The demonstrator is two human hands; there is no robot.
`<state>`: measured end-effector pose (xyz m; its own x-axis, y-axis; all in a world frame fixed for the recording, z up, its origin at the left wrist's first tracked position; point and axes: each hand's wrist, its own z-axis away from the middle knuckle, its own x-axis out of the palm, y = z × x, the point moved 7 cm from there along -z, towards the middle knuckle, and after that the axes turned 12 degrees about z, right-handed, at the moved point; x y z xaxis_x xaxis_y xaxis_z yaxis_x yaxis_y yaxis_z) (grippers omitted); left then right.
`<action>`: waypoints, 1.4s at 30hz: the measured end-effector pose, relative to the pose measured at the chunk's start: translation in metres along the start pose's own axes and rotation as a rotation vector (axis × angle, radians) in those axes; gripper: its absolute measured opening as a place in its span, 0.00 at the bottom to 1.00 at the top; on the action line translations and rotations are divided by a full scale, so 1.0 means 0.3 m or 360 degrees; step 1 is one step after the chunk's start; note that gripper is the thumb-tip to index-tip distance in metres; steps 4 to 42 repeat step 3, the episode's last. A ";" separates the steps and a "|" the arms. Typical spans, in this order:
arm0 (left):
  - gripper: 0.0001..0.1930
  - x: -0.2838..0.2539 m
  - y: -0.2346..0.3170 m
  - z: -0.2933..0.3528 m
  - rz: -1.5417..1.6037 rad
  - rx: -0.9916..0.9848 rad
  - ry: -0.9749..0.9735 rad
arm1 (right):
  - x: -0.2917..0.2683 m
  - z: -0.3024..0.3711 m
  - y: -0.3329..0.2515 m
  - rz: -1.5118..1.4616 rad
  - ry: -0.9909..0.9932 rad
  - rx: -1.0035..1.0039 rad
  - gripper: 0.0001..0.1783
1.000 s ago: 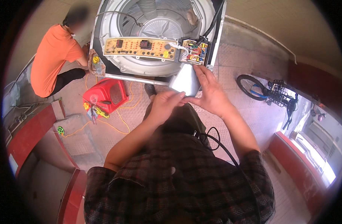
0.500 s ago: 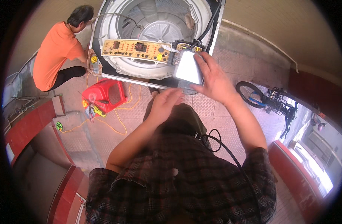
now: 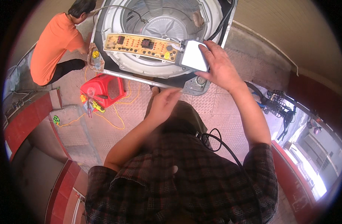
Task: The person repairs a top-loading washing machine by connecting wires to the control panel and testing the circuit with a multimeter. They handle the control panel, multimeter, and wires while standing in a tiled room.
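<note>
My right hand point(image 3: 222, 69) is closed on the right edge of a box-like piece point(image 3: 194, 56) with a bright white face and dark grey sides. This piece lies over the right end of a yellow circuit board point(image 3: 135, 47) with a small dark display. The board rests across the front of an opened washing machine's white tub ring point(image 3: 148, 68). Below the machine's front edge is my left hand point(image 3: 165, 104), its fingers stretched toward the right and slightly blurred, holding nothing that I can see.
A grey corner plate point(image 3: 197, 84) shows below my right hand. On the floor at left, a red plastic stool point(image 3: 103, 89) carries pliers and other tools beside a yellow cord point(image 3: 120, 119). A co-worker in orange point(image 3: 55, 48) squats at the machine's left. A bicycle point(image 3: 271, 102) stands at right.
My right hand has shifted up and right with the white-faced piece, uncovering the machine's front right corner plate. My left hand stays below the front edge. The view has shifted slightly.
</note>
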<state>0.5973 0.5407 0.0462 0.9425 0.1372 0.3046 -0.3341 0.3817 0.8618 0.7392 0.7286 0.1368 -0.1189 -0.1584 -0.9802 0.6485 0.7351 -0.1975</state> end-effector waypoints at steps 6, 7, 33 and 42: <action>0.16 -0.017 -0.042 -0.040 0.0418 -0.0213 0.0107 | 0.013 -0.007 0.003 -0.0009 -0.0022 0.0002 0.50; 0.16 -0.017 -0.042 -0.040 0.0418 -0.0213 0.0107 | 0.013 -0.007 0.003 -0.0009 -0.0022 0.0002 0.50; 0.16 -0.017 -0.042 -0.040 0.0418 -0.0213 0.0107 | 0.013 -0.007 0.003 -0.0009 -0.0022 0.0002 0.50; 0.16 -0.017 -0.042 -0.040 0.0418 -0.0213 0.0107 | 0.013 -0.007 0.003 -0.0009 -0.0022 0.0002 0.50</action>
